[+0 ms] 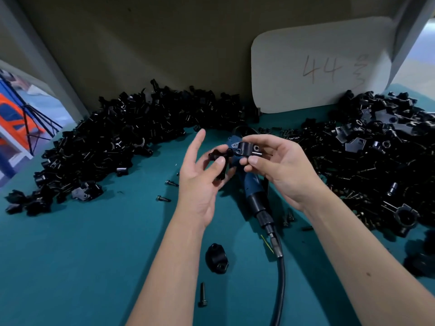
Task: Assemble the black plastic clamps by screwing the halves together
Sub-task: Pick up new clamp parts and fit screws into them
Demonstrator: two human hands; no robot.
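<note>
Here the right hand (pixel 280 170) pinches a black clamp half (pixel 247 150) between thumb and fingertips, its curved saddle arching upward and a bolt hole facing the camera. Just beside it the left hand (pixel 202 180) holds small black screws (pixel 220 161) under the thumb and curled lower fingers, while the index finger stands straight and free above them; how many screws it holds cannot be told. The two hands nearly meet, the clamp half and the screws almost touching.

Beneath both hands lies a blue power screwdriver (pixel 249 184) on the teal table (pixel 82 255), its black cable (pixel 280 278) running back past the right forearm. Near the left forearm sits a lone clamp half (pixel 216 258), with a single screw (pixel 202 294) closer still to the body. Two more loose screws (pixel 167 191) lie outboard of the left wrist.

Beyond and outboard of the left hand spreads a large heap of clamp parts (pixel 113 142). Outboard of the right hand lies a second heap (pixel 376 165), mixed with many screws. Beyond the right hand a white card (pixel 320 64), marked 44 in pencil, leans against the back wall.
</note>
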